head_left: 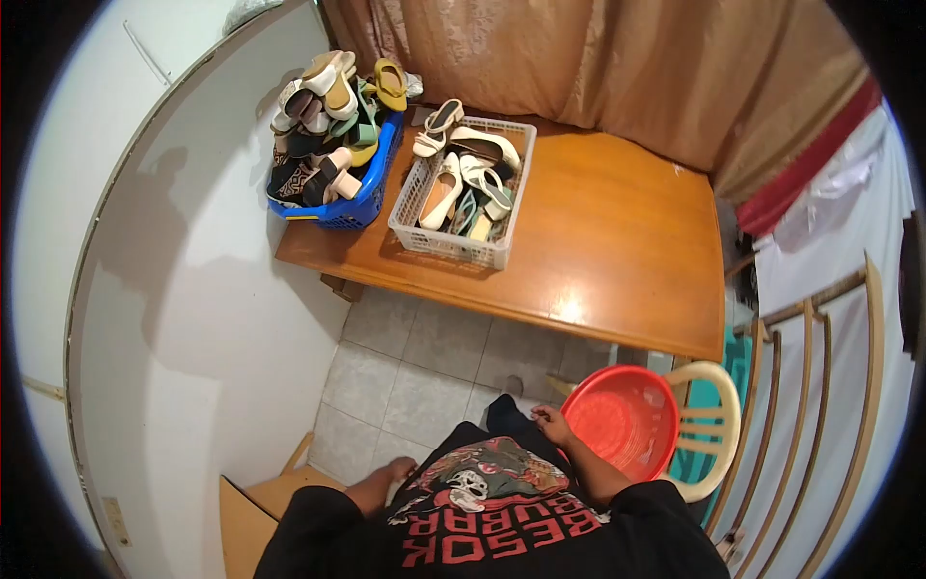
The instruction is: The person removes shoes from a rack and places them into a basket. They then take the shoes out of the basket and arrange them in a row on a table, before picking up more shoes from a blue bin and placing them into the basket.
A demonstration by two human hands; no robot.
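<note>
My left hand (pixel 394 472) hangs low beside the black T-shirt (pixel 492 511), away from the table; how its fingers are bent is too small to make out. On the other side, my right hand (pixel 552 425) is in front of my body with its fingers loosely curled and apart, and nothing shows in it. Closest to that hand is a red plastic basin (pixel 622 420), just to its right. Farther off on the wooden table, a white plastic basket (pixel 453 253) holds several white and cream shoes (pixel 442 193). Beside it a blue basket (pixel 371 207) is heaped with shoes and sandals (pixel 328 125).
The wooden table (pixel 617 241) stands ahead against a brown curtain (pixel 540 58). A cream plastic chair (pixel 719 425) is at the right by a wooden rack (pixel 820 405). Cardboard (pixel 251 526) leans at lower left along the white wall (pixel 183 318). Grey tiles (pixel 405 376) cover the floor.
</note>
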